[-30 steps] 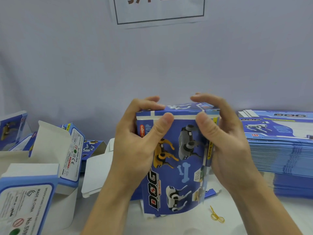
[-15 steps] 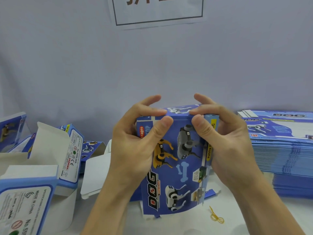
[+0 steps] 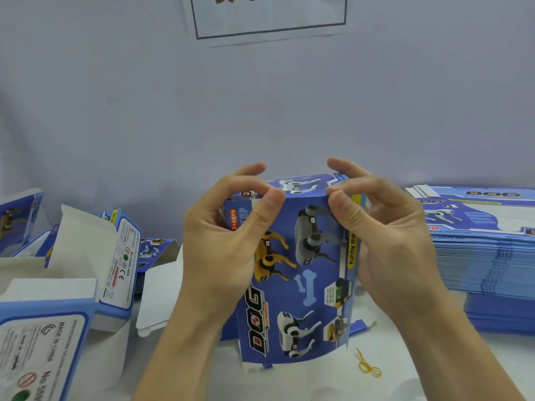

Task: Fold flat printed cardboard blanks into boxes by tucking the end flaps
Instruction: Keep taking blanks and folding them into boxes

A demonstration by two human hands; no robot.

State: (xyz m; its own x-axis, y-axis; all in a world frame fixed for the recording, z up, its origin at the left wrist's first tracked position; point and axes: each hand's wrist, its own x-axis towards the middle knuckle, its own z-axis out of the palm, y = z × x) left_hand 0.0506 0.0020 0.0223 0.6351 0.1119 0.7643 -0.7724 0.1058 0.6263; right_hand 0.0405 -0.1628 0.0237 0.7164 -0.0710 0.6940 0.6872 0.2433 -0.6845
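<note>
Box (image 3: 292, 273): one, upright, two hands, left (image 3: 223, 244), right (image 3: 385, 241), pinching top flap.

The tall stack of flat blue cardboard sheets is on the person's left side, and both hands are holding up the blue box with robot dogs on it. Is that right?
Not quite. The head view shows the tall stack of flat blue cardboard sheets on the person's right side, not the left. The rest holds: the left hand and the right hand both hold up the blue box with robot dogs on it.

Both hands (image 3: 301, 241) raised (fingers curled)
</note>
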